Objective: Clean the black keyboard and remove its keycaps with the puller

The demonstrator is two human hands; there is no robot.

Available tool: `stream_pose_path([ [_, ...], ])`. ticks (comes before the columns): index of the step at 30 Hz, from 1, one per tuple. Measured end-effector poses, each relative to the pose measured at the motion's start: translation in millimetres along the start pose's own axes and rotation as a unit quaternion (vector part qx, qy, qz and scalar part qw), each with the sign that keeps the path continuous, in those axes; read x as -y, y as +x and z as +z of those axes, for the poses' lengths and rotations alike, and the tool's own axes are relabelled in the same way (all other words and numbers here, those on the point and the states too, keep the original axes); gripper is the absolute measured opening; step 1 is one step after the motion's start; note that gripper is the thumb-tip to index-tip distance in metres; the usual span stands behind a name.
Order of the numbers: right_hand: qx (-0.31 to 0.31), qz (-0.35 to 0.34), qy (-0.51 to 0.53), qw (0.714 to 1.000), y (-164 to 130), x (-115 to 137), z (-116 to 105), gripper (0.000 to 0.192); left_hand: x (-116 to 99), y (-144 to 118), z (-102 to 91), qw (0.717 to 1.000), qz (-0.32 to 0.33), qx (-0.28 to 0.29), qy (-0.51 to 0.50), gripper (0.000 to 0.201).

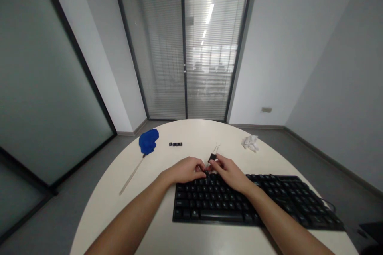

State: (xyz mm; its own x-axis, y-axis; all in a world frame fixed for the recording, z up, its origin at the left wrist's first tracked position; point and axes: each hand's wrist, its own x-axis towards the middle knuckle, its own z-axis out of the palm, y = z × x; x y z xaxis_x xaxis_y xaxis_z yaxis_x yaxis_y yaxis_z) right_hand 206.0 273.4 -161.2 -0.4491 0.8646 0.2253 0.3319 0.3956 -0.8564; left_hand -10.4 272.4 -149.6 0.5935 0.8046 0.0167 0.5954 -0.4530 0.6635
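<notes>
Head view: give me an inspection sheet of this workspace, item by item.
Surface: round white table, mostly bare at the far edge.
Job's things: black keyboard near the front edge; small black keycap puller with a wire loop at its top row; row of loose black keycaps behind.
Clutter: blue duster on a thin stick at left; crumpled white tissue at right.
Hands: left hand and right hand both at the keyboard's top row, fingers meeting at the puller.
Cables: a dark cable by the keyboard's right end.
Surroundings: glass doors with blinds, grey walls, grey floor.
</notes>
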Motion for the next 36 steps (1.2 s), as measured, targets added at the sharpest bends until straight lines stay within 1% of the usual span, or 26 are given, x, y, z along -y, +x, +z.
stream_pose_path([
  [5,-0.007,-0.003,-0.003,1.000,1,-3,-1,0.035,-2,0,-1.6,1.000,0.007,-0.024,-0.004,0.023],
  [8,-0.023,-0.004,0.014,1.000,4,-6,-2,0.036,-6,1,-2.0,0.998,0.021,-0.066,-0.004,0.022],
  [11,-0.039,-0.001,0.052,0.998,6,-10,-3,0.037,-11,0,-1.6,0.992,0.044,-0.120,0.025,0.022],
  [14,-0.047,0.004,0.074,0.996,8,-14,-4,0.038,-16,0,-0.6,0.985,0.064,-0.144,0.065,0.022],
  [21,-0.054,0.007,0.099,0.994,8,-12,-3,0.041,-17,0,1.5,0.973,0.106,-0.145,0.148,0.020],
  [29,-0.054,0.009,0.123,0.991,8,-15,-1,0.039,-16,-1,2.9,0.961,0.118,-0.134,0.209,0.021],
  [32,-0.055,0.008,0.116,0.992,8,-18,0,0.038,-16,-1,3.9,0.959,0.125,-0.139,0.211,0.019],
  [36,-0.048,0.009,0.113,0.992,8,-19,1,0.038,-12,0,5.3,0.962,0.143,-0.140,0.183,0.020],
])
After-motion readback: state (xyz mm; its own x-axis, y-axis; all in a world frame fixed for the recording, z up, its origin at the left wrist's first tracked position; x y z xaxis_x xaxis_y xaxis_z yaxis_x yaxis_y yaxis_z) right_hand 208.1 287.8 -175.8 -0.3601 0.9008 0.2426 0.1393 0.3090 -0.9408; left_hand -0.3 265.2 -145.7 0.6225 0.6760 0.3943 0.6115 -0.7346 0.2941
